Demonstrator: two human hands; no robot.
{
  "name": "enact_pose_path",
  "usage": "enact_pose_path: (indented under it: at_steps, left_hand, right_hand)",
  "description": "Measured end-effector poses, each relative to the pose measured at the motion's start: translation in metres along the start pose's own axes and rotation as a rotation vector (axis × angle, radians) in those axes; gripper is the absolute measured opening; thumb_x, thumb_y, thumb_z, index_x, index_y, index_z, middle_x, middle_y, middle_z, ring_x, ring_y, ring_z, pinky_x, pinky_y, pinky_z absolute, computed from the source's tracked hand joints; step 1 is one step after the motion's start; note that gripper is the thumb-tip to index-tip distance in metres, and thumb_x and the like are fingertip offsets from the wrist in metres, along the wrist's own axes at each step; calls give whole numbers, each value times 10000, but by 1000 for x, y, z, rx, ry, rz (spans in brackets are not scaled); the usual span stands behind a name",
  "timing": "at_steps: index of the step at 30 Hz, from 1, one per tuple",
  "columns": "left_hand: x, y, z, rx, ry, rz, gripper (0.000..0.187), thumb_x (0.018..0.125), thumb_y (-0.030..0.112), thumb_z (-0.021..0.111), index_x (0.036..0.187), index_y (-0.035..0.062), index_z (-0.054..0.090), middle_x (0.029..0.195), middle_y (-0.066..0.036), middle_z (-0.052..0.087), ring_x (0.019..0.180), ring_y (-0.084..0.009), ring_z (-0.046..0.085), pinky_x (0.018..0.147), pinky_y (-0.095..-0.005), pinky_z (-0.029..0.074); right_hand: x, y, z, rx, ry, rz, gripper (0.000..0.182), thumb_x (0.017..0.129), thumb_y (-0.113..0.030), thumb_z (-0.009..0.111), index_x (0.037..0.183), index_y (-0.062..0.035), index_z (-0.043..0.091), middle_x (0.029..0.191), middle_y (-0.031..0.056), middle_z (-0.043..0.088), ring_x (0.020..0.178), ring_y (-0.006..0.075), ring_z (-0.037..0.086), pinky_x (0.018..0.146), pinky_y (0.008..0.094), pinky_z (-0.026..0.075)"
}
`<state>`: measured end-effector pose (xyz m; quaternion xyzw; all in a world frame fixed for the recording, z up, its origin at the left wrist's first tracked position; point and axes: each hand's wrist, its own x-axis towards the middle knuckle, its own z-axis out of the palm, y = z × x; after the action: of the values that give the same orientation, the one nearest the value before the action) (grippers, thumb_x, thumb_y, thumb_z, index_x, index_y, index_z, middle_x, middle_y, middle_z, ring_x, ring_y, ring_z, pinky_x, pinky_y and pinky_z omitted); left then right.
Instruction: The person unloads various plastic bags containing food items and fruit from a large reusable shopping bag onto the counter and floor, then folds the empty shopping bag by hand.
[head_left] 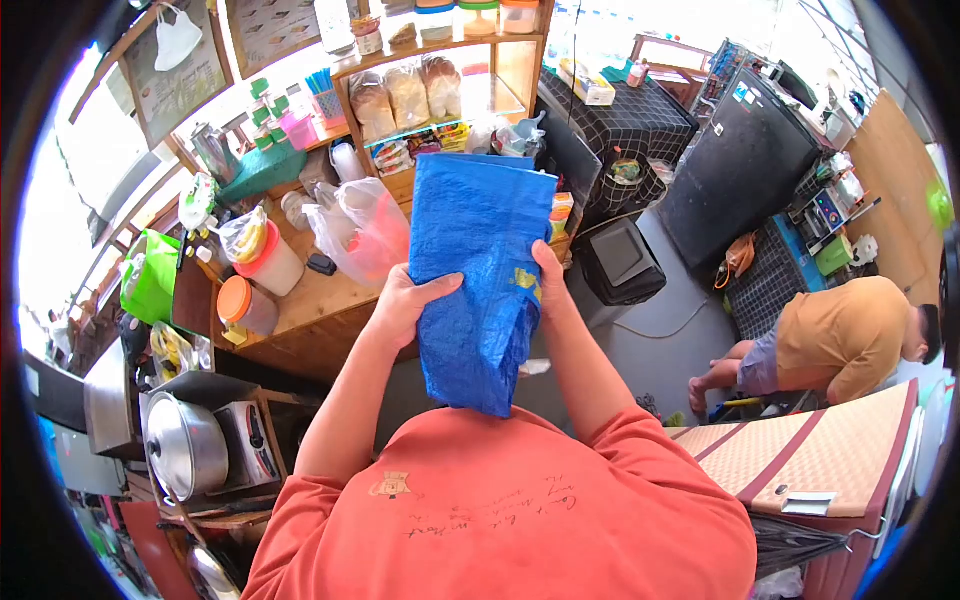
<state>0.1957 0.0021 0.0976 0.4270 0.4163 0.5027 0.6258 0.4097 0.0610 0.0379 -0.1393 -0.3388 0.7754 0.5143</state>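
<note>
A blue woven plastic sheet or bag [470, 260], folded into a tall flat shape, is held up in front of my chest. My left hand [408, 305] grips its left edge, with the thumb lying across the front. On the right edge my right hand [549, 278] holds it, most of the fingers hidden behind. A small yellow print shows near my right thumb. The lower part is creased and narrows toward my red shirt.
A wooden counter [300, 325] with tubs and a plastic bag [360, 235] stands at the left. Shelves with bread are ahead. A black bin [620, 262] and dark fridge [735, 160] stand right. A person in orange [850, 335] bends at the far right.
</note>
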Motion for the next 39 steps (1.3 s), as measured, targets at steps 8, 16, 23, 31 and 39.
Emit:
enact_pose_path:
  at_steps: [8, 16, 23, 31, 39]
  left_hand:
    - [13, -26, -24, -121, 189, -142, 480, 863, 220, 827, 1239, -12, 639, 1103, -108, 725, 920, -203, 717, 862, -364, 582]
    - [44, -79, -80, -282, -5, -64, 776, 836, 360, 841, 1432, 32, 467, 1289, -116, 646, 1131, -237, 650, 1000, -400, 524]
    - [51, -111, -157, -542, -189, -283, 741, 799, 370, 850, 1384, 55, 522, 1240, -92, 668, 1108, -253, 663, 1000, -447, 543]
    - [16, -125, -291, -137, 55, -387, 655, 785, 152, 822, 1356, -20, 551, 1225, -112, 689, 1075, -252, 679, 997, -422, 522]
    - [-53, -148, -360, 753, 122, -729, 218, 790, 80, 802, 980, -21, 766, 823, -43, 743, 731, -109, 643, 720, -318, 534]
  right_hand:
    - [25, 37, 47, 334, 69, 100, 850, 910, -713, 519, 1440, -48, 513, 1325, 193, 639, 1174, 337, 647, 1043, 493, 519]
    - [68, 117, 13, 531, 52, 85, 735, 1017, -655, 390, 1426, -62, 535, 1311, 163, 654, 1147, 310, 663, 1029, 476, 526]
    - [100, 190, 1, 217, -37, 124, 316, 1030, -251, 516, 1232, -55, 659, 1086, 59, 715, 948, 193, 697, 817, 322, 571]
    - [101, 223, -16, -1250, -216, -285, 261, 929, -229, 673, 1116, -54, 716, 1193, 162, 692, 1067, 335, 663, 930, 391, 512]
    - [29, 423, -254, -1099, 107, 978, 741, 888, -464, 727, 1425, 14, 545, 1343, 250, 631, 1225, 369, 623, 1034, 397, 486]
